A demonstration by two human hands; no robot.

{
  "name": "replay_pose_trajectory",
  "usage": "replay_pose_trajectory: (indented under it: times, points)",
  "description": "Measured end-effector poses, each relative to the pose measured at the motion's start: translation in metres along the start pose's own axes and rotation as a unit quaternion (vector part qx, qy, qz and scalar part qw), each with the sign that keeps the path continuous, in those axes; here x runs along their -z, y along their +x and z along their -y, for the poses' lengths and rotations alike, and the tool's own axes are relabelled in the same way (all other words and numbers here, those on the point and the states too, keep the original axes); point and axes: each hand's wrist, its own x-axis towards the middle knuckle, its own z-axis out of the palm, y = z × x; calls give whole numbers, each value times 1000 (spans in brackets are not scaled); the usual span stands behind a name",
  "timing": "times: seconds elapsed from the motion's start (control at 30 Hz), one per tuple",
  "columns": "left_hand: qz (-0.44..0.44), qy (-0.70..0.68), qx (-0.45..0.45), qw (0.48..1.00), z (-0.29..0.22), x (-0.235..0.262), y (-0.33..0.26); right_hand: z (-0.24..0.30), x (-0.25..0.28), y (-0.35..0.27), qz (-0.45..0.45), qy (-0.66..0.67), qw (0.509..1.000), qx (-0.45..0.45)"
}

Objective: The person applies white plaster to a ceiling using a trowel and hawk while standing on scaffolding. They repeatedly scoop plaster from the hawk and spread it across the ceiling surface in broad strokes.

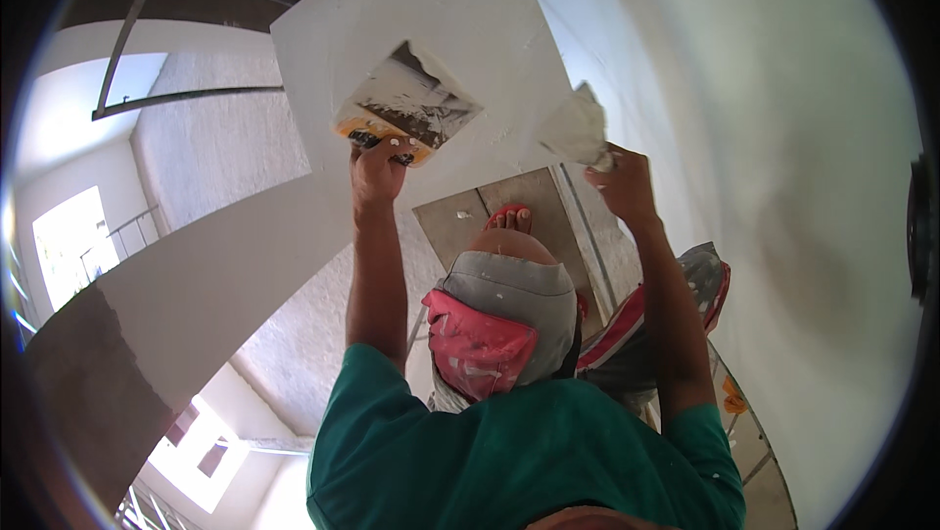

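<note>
Wide trowel [411, 104], its blade smeared with white plaster, stands at eleven o'clock. Nearest, at six o'clock, is the person's green shirt [529, 461], then grey shorts [514, 280] with a red patch [480, 344]. Farther out, the left hand [377, 175] has its fingers curled around the trowel's orange grip. Between one and two o'clock, the right hand [627, 185] closes its fingers on a plaster-coated putty knife [575, 128]. Behind both tools, toward twelve, spreads a pale flat surface [470, 1]; whether either blade touches it I cannot tell. Farthest, at nine o'clock, a bright window [73, 241] shows.
</note>
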Motion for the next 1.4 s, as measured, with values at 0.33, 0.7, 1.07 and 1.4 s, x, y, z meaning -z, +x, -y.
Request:
replay_pose_trajectory:
  times: [0.33, 0.7, 1.07, 1.4]
  points:
    - [114, -2, -101, 988, 1, -76, -10, 50, 6, 29, -29, -16, 999, 34]
    - [274, 451, -311, 790, -23, -132, -19, 66, 31, 17, -57, 16, 997, 53]
    - [-31, 548, -149, 822, -12, -54, 44, 94, 98, -13, -96, 4, 991, 94]
    - [-106, 325, -28, 939, -114, -97, 4, 165, 198, -82, -144, -59, 986, 54]
